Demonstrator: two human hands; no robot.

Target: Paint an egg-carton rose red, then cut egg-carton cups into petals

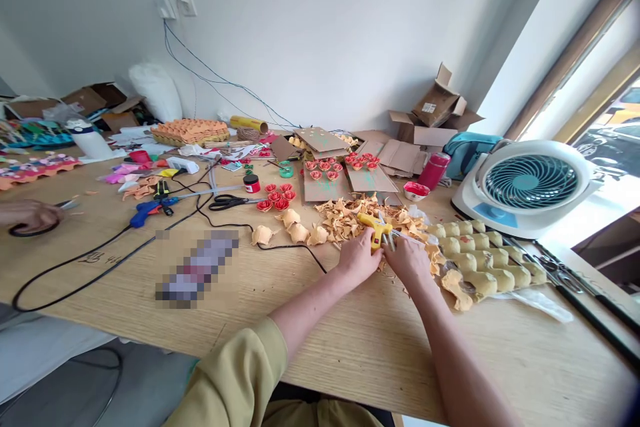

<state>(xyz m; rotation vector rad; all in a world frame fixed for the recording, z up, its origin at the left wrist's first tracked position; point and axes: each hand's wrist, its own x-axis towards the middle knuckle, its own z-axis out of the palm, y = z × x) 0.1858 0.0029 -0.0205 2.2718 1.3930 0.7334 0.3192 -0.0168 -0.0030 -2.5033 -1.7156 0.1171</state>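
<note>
Several red paper roses sit finished on cardboard panels. Unpainted buds and a petal-scrap pile are left, and the egg tray is mostly whole. Mid-table, left hand wraps the yellow glue gun; right hand curls at the nozzle, its contents hidden. Roughly midway, I'd judge.

Yellow glue gun, upright, black-corded.

both bare forearms reached in from 6 o'clock, converging toward 12. the left hand curled closed; the right hand lay just beside it at its 3 o'clock, knuckles up, fingertips hidden.
</note>
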